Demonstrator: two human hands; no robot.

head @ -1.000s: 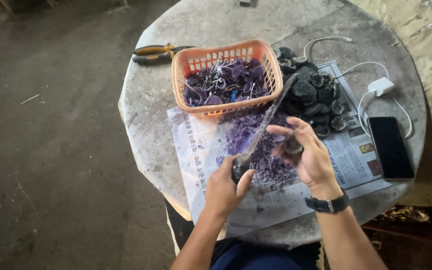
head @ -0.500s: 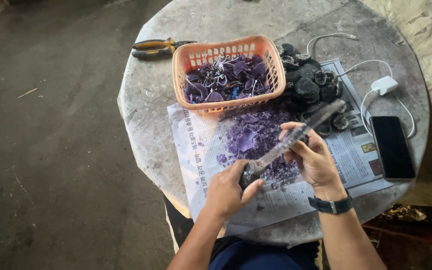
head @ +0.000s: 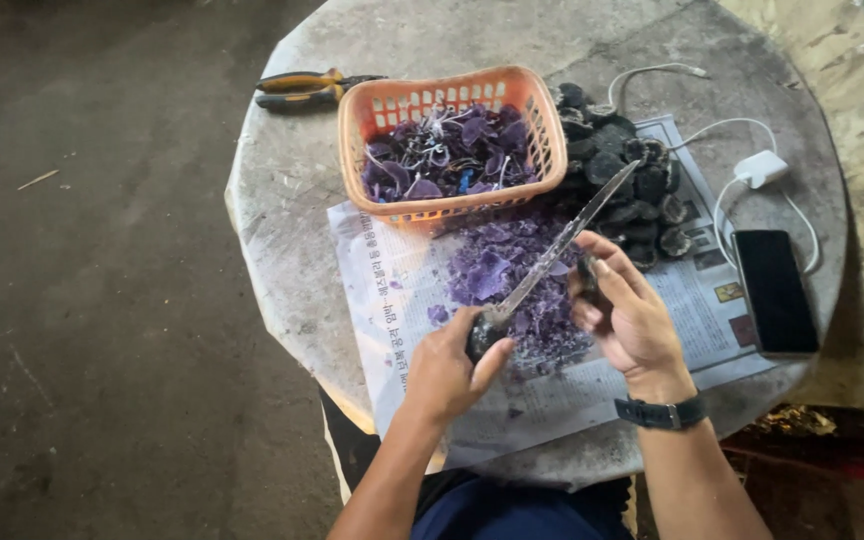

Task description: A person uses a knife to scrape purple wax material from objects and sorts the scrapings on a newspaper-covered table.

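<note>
My left hand grips the dark handle of a long knife, whose blade slants up and to the right. My right hand, with a dark watch on its wrist, is closed around a small dark round piece right beside the blade. Under both hands lies a pile of purple chips on a spread newspaper. Past it stands an orange plastic basket filled with purple scraps and bits of wire. A heap of dark round pieces lies to the basket's right.
All this rests on a round stone table. Yellow-handled pliers lie at its far left. A black phone, a white charger and its cable sit at the right. Bare dark floor is to the left.
The knife blade swung from pointing up, down to the right across the piece, and has now risen back to a steeper slant. Both hands stayed over the purple pile.
</note>
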